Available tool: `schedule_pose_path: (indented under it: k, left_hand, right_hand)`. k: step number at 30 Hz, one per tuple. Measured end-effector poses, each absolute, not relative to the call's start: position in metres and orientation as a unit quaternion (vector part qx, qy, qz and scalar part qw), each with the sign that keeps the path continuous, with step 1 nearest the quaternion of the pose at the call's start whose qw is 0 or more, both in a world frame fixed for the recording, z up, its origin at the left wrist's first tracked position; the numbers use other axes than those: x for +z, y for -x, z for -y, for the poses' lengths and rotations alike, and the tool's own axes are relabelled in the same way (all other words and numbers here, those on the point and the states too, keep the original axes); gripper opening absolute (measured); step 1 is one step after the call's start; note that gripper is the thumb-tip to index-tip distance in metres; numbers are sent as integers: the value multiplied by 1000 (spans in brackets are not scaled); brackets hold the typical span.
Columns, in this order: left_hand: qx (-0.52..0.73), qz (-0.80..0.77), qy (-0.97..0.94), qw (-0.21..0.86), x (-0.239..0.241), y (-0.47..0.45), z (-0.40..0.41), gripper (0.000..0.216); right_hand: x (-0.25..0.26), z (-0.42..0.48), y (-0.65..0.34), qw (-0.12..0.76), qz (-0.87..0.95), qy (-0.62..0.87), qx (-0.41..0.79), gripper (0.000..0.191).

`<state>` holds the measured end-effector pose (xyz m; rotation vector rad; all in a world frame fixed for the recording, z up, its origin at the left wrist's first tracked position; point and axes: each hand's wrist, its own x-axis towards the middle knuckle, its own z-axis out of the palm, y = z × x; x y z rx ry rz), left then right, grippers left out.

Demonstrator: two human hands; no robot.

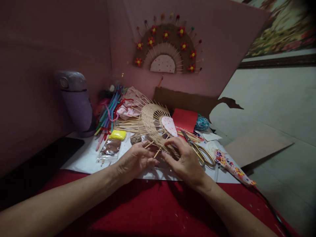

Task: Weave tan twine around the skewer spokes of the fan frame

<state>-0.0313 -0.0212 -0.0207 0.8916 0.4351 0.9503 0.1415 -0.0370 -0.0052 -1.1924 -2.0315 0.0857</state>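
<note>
A half-round woven piece point(153, 126) of jute cord on radiating wooden skewers stands tilted on white paper point(84, 159), with a pink dotted half-disc point(169, 126) at its centre. My left hand point(135, 160) is closed in a pinch on the skewer ends at the piece's lower edge. My right hand point(185, 160) grips the woven band right beside it, fingers curled over the cord. A small ball of jute cord point(135, 138) lies just behind my left hand.
Gold-handled scissors point(201, 152), a patterned glue gun point(232, 167), red card point(185, 119), blue yarn point(201, 123), yellow clay point(118, 134), coloured pipe cleaners point(110, 112), loose skewers point(128, 125). A purple appliance point(76, 100) stands left. A finished flowered fan point(168, 46) hangs on the wall.
</note>
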Motion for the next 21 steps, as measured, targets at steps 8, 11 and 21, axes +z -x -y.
schedule_pose_path:
  k: [8,11,21]
  left_hand:
    - [428,-170,-428,778,-20,30,24,32]
    - [445,-188,-418,769,-19,27,26,29]
    - [448,-143,-444,763,-18,22,28,39]
  right_hand:
    - [-5,38,-143,399,793,458,-40,9]
    - [-5,38,-142,393,801,449,-49,8]
    - [-5,39,-142,378,792,478,-38,10]
